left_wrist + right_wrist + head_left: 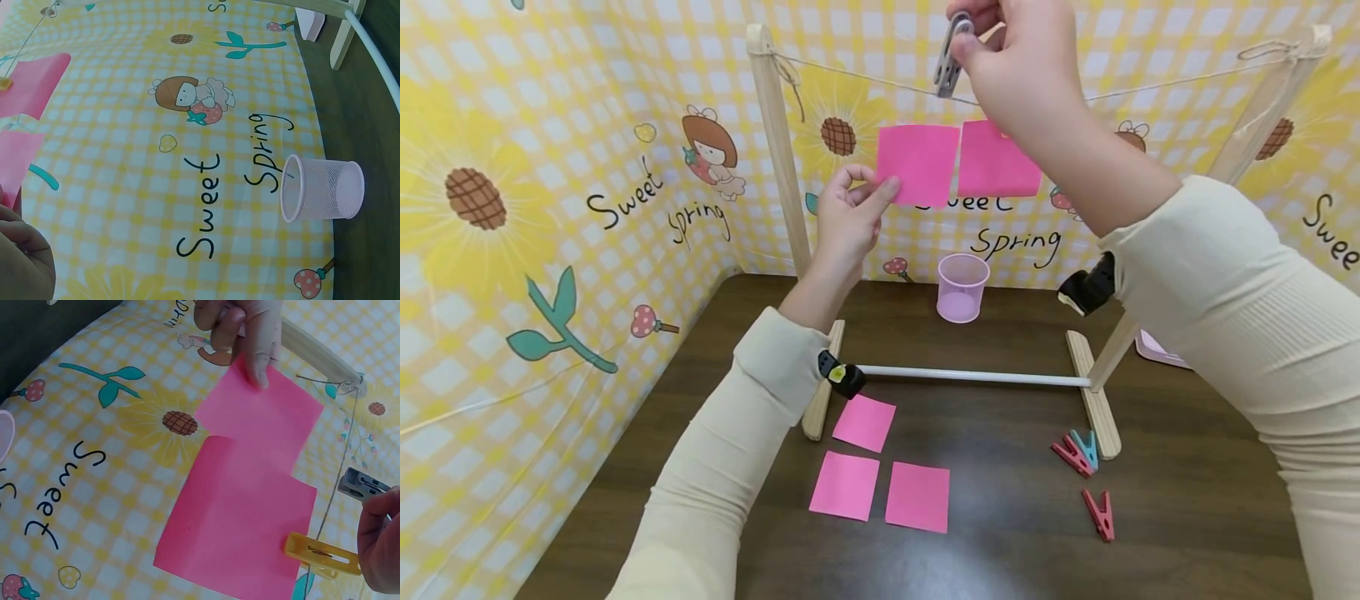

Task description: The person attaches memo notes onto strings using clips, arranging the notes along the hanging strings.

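My left hand (850,221) pinches a pink sticky note (919,165) by its lower left corner, the thumb in front. The note is just below the string (865,77). Between the fingers of my right hand (1026,67) is a grey clothespin (953,57), its tip close to the string above that note; whether it touches the string I cannot tell. A second pink sticky note (996,162) hangs just right of the first, and in the right wrist view a yellow clothespin (322,553) clips it to the string. My right forearm partly covers this hanging note in the head view.
Wooden posts (778,158) hold the string, joined low down by a white rod (970,377). Three pink notes (917,497) lie on the dark table. Red clothespins (1101,515) and a blue clothespin (1086,448) lie at right. Behind the rod stands a pink mesh cup (962,292).
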### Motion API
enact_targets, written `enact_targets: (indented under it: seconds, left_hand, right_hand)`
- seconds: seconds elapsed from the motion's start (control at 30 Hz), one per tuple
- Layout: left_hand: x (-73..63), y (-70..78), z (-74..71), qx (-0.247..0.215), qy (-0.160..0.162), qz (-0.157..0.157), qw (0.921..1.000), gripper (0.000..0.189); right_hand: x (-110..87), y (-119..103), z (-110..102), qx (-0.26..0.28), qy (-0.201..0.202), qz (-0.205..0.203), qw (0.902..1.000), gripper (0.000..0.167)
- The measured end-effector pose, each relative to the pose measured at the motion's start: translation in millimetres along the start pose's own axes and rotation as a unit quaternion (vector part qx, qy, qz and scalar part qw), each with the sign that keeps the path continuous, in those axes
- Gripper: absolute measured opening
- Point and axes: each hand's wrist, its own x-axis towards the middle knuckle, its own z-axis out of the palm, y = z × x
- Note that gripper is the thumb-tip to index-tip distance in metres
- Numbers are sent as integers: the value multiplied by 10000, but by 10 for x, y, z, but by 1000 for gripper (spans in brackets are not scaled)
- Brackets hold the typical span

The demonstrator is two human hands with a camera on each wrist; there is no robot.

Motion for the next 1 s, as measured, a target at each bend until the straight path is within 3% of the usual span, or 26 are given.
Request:
enact_targets:
  seconds: [0.33,0.57,0.87,1.0]
  left_hand:
    - [51,67,65,-51,56,141,9999,19]
    - [55,100,80,-107,103,208,9997,20]
    - [23,89,45,-124,74,132,9998,20]
    - [-34,26,-29,61,-77,198,9998,33]
  right_hand:
    - [33,35,121,-842,-410,22,9956,23]
    - [15,23,123,-1071,-875,193,9902,32]
    - [-69,2,10,-303,-1598,637,9846,56]
    - [-229,-9,-111,184,-1307,567,9896,60]
